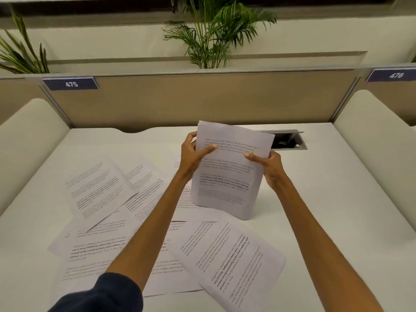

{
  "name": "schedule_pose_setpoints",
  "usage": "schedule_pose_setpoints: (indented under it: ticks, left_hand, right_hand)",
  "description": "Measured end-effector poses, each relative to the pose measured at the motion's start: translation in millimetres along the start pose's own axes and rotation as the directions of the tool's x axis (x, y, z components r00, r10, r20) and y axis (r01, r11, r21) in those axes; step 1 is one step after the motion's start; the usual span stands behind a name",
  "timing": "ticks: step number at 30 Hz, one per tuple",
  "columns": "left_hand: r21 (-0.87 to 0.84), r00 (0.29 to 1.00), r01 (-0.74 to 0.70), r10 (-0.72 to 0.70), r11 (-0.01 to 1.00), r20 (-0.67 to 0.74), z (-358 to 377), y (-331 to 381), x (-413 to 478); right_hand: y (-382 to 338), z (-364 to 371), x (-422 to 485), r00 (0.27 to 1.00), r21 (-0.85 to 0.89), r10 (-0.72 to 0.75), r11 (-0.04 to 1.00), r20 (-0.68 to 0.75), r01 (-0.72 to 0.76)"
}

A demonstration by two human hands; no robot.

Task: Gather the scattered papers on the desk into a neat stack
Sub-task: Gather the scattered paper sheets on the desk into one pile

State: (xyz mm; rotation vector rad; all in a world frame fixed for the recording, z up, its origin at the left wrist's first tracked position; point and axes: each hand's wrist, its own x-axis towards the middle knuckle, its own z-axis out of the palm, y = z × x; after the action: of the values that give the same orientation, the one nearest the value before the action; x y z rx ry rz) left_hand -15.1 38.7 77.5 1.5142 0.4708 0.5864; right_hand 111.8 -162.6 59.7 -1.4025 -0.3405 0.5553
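Both hands hold a small bundle of printed papers [227, 176] upright over the white desk [326, 199], its lower edge resting on the surface. My left hand [193, 155] grips its left edge, thumb across the front. My right hand [266, 164] grips the right edge, thumb on the page. Several other printed sheets lie scattered flat: one tilted at the left [99, 188], one under my left forearm [94, 253], one angled at the near right [227, 262]. More overlap beneath them.
An open cable hatch [287, 141] is set into the desk behind the held papers. A beige partition [191, 97] with labels 475 and 476 closes the back. Padded side dividers [27, 140] flank the desk. Plants [213, 34] stand behind the partition.
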Motion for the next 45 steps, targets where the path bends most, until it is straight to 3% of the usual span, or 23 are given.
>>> schedule_pose_setpoints:
  ticks: [9,16,21,31,34,36,40,42,45]
  left_hand:
    - [0.044,1.000,-0.002,0.002,0.999,0.000,-8.7,-37.4,-28.2]
    - [-0.007,1.000,0.026,-0.026,1.000,-0.017,-17.6,-24.3,-21.8]
    - [0.089,0.994,0.101,-0.104,0.991,0.032,-16.3,-43.8,-34.7]
    - [0.016,0.992,0.110,-0.109,0.994,-0.069,-40.7,-30.6,-34.2]
    - [0.049,0.978,0.164,-0.157,0.985,-0.135,-70.8,-43.3,-41.8]
    - [0.044,0.963,0.213,-0.201,0.976,-0.181,-93.3,-54.2,-49.8]
    - [-0.033,0.918,0.318,-0.316,0.948,-0.240,-140.1,-76.4,-66.7]
    - [-0.080,0.891,0.364,-0.372,0.928,-0.261,-162.0,-86.8,-71.9]
    - [-0.115,0.870,0.413,-0.429,0.903,-0.242,-184.2,-93.9,-76.8]
  right_hand:
    - [31.5,16.7,-25.2,0.998,-0.111,0.065,0.992,-0.008,-0.065]
    - [17.6,16.4,-20.2,0.999,-0.108,-0.001,0.994,-0.033,-0.003]
    - [39.0,16.5,-26.9,0.997,-0.189,0.073,0.979,-0.015,-0.075]
    - [29.3,46.3,-19.8,0.993,-0.139,0.106,0.985,0.044,-0.099]
    - [45.0,54.0,-21.4,0.985,-0.260,0.155,0.956,0.073,-0.132]
    - [64.5,53.3,-23.0,0.971,-0.489,0.223,0.858,0.085,-0.155]
    - [97.4,48.3,-37.6,0.902,-0.908,0.424,0.404,0.075,-0.114]
    - [106.4,51.2,-51.9,0.889,-0.981,0.452,0.195,0.069,-0.023]
    - [119.3,55.6,-68.6,0.918,-0.997,0.392,0.076,0.052,0.024]
